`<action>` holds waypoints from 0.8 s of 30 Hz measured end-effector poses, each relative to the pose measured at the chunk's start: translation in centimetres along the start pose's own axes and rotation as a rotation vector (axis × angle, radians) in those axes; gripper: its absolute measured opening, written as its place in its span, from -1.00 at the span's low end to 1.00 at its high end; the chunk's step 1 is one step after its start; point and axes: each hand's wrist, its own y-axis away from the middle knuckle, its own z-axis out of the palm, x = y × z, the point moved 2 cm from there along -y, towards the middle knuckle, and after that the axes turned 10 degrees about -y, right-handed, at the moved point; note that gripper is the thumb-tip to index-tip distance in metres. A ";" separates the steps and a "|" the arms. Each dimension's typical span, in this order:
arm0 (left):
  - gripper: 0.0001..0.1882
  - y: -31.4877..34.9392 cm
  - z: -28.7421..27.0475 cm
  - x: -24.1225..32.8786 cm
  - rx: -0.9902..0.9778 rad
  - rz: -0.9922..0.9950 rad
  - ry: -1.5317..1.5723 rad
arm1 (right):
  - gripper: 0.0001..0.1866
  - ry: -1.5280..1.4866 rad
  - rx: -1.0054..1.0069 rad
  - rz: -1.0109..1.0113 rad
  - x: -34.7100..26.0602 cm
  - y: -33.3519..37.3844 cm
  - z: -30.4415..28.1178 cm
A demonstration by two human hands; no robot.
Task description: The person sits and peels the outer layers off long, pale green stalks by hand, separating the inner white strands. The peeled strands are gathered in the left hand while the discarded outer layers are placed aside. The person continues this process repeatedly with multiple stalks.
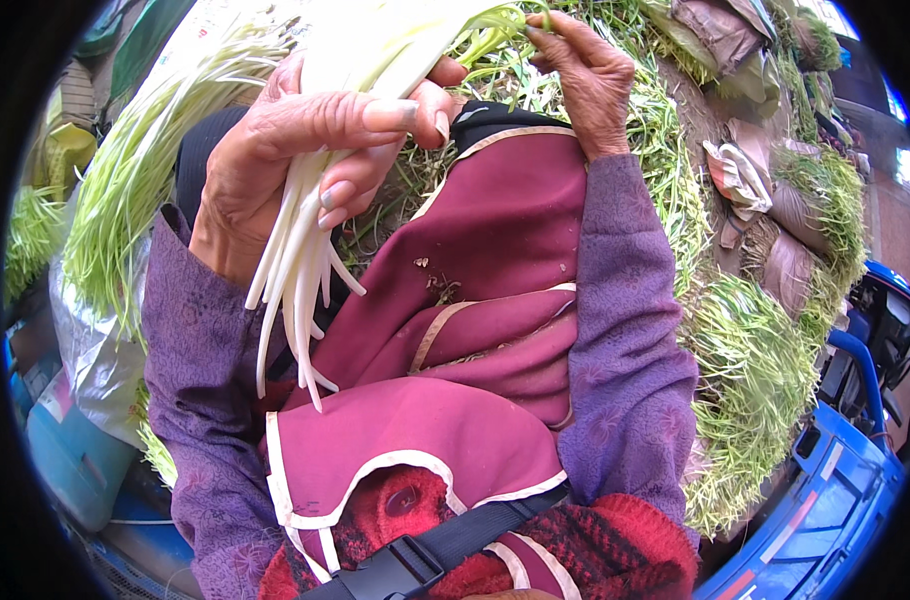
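Note:
My left hand [295, 150] is wrapped round a bunch of chives [300, 225]. Their white stem ends hang down below my fist, over the maroon apron [475, 250], while the paler leaves run up and to the right, washed out by bright light. At the far end of those leaves, my right hand [587, 85] has thumb and fingers pinched together on a thin green leaf tip. A large pile of similar long, pale-green chives [165, 150] lies to the left of my left hand.
Loose green trimmings [755, 390] are heaped along the right side. Tied bundles in brown wrapping [790, 265] stand beyond them. A blue vehicle [825, 500] is at the lower right. On the left are a teal bucket [80, 460] and a silvery plastic sheet [95, 340].

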 end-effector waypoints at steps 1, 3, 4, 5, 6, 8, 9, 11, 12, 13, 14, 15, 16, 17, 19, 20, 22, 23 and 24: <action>-0.56 0.0 -0.1 -0.1 0.036 -0.009 -0.034 | -0.81 0.015 0.062 -0.053 -0.2 0.2 -0.4; -0.60 0.1 -0.3 -0.1 0.105 -0.029 -0.121 | -0.85 0.022 0.158 -0.185 -0.6 0.6 -1.4; -0.61 0.0 -0.5 -0.2 0.147 -0.046 -0.169 | -0.83 0.086 0.245 -0.275 -0.9 0.6 -1.9; -0.63 -0.2 -0.8 -0.3 0.189 -0.066 -0.216 | -0.83 0.130 0.296 -0.345 -1.1 0.9 -2.3; -0.64 -0.3 -1.1 -0.4 0.230 -0.084 -0.264 | -0.81 0.237 0.310 -0.404 -1.2 0.9 -2.5; -0.63 -0.4 -1.6 -0.6 0.293 -0.059 -0.356 | -0.79 0.376 0.339 -0.492 -1.5 1.0 -2.7; -0.63 -0.4 -1.8 -0.7 0.335 -0.056 -0.405 | -0.79 0.414 0.350 -0.516 -1.6 1.0 -2.7; -0.60 -0.3 -2.1 -0.9 0.378 -0.062 -0.442 | -0.78 0.486 0.346 -0.590 -1.9 1.0 -2.6; -0.59 -0.3 -2.2 -0.9 0.399 -0.046 -0.436 | -0.79 0.534 0.354 -0.607 -2.0 1.0 -2.6; -0.59 -0.3 -2.3 -1.0 0.398 -0.011 -0.425 | -0.79 0.561 0.361 -0.630 -2.1 1.0 -2.6; -0.59 -0.3 -2.4 -1.0 0.407 -0.028 -0.399 | -0.80 0.575 0.351 -0.631 -2.1 1.0 -2.6; -0.60 -0.3 -2.4 -1.0 0.404 -0.026 -0.409 | -0.80 0.574 0.348 -0.627 -2.1 1.1 -2.6; -0.60 -0.2 -2.5 -1.0 0.413 -0.030 -0.413 | -0.81 0.566 0.337 -0.608 -2.0 1.0 -2.6; -0.61 -0.2 -2.5 -1.0 0.422 -0.038 -0.413 | -0.83 0.528 0.331 -0.586 -1.9 1.0 -2.7; -0.64 -0.1 -2.6 -0.9 0.413 -0.028 -0.393 | -0.83 0.519 0.333 -0.558 -1.7 1.0 -2.8; -0.66 -0.1 -2.6 -0.9 0.415 -0.021 -0.370 | -0.82 0.510 0.335 -0.546 -1.7 0.9 -2.9; -0.70 -0.1 -2.7 -0.9 0.389 0.014 -0.312 | -0.81 0.525 0.353 -0.471 -1.9 1.1 -2.9; -0.68 -0.1 -2.7 -1.0 0.408 0.003 -0.318 | -0.80 0.529 0.398 -0.370 -2.0 1.0 -2.8; -0.67 -0.2 -2.8 -1.0 0.406 0.015 -0.312 | -0.70 0.629 0.401 -0.256 -2.5 1.4 -2.7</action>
